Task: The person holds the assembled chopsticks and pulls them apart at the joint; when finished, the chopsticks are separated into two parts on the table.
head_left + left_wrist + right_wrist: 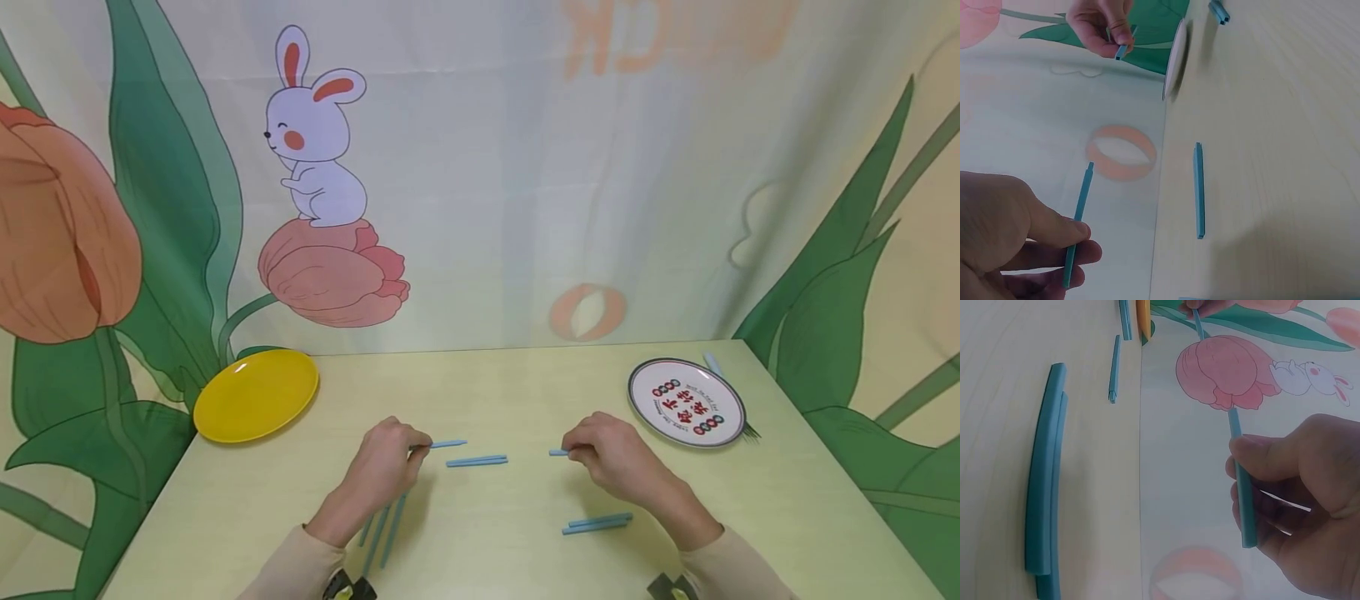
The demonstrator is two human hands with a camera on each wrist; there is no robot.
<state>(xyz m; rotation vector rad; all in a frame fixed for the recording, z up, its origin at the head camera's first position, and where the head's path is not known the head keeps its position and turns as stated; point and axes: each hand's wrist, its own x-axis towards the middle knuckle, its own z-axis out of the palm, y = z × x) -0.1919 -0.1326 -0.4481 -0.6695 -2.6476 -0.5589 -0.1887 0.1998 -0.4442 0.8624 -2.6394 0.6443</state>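
In the head view my left hand pinches a thin blue stick between thumb and fingers; the stick points right and has a narrower tip. My right hand pinches another blue stick, held above the table and mostly covered by fingers in the head view. Between the hands, two blue sticks lie side by side on the table. Below the right hand lies a second pair of sticks. Several more sticks lie under the left forearm, partly hidden by it.
A yellow plate stands at the table's back left. At the back right is a white plate with red lettering, a light-blue handle and dark prongs showing from under it. A printed curtain hangs behind the pale table.
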